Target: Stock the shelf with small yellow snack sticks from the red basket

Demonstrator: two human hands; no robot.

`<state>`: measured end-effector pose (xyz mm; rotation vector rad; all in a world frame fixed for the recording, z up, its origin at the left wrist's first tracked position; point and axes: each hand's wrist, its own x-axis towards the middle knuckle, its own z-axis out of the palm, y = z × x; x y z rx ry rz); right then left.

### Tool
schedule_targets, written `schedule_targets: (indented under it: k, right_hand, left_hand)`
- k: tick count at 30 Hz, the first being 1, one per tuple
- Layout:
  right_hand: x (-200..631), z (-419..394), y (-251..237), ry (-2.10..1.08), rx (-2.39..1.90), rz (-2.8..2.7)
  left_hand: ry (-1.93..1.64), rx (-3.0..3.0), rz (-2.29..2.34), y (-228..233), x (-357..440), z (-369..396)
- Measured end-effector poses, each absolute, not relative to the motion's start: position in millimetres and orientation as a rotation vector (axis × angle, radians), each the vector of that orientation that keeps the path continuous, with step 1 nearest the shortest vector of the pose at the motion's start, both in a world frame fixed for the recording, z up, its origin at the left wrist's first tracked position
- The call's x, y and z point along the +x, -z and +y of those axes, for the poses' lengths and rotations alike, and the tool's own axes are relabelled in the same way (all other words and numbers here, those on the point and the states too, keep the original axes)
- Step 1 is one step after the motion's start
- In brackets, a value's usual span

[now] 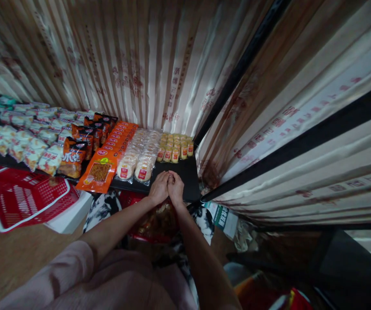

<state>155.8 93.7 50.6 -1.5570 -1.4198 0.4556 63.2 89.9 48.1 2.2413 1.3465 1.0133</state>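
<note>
My left hand (160,188) and my right hand (175,187) are pressed side by side over the front part of a black shelf (190,172). Both have curled fingers, and whatever may be between them is hidden. Just beyond them stand rows of small yellow packs (175,154) with red labels. To the left lie clear-wrapped round cakes (142,170) with red labels in two rows. A row of overlapping orange snack packets (98,172) comes beside those.
Dark orange-and-black bags (72,159) and white snack bags (48,159) fill the shelf's left part. A red basket (30,198) stands below. Red-wrapped goods (161,219) sit under my forearms. Pleated curtains (159,64) and black poles (243,56) border the back and right.
</note>
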Motion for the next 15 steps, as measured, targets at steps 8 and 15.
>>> schedule_targets:
  k: [8, 15]
  right_hand:
    - [136.9, 49.2, -49.5, -0.495, -1.497, -1.406]
    - [122.7, 2.1, -33.8, -0.481, -1.502, -1.518]
  left_hand:
    - [-1.137, 2.255, 1.28, -39.0, 42.5, 44.2]
    - [-1.099, 2.225, 1.254, -20.2, 19.8, -1.4]
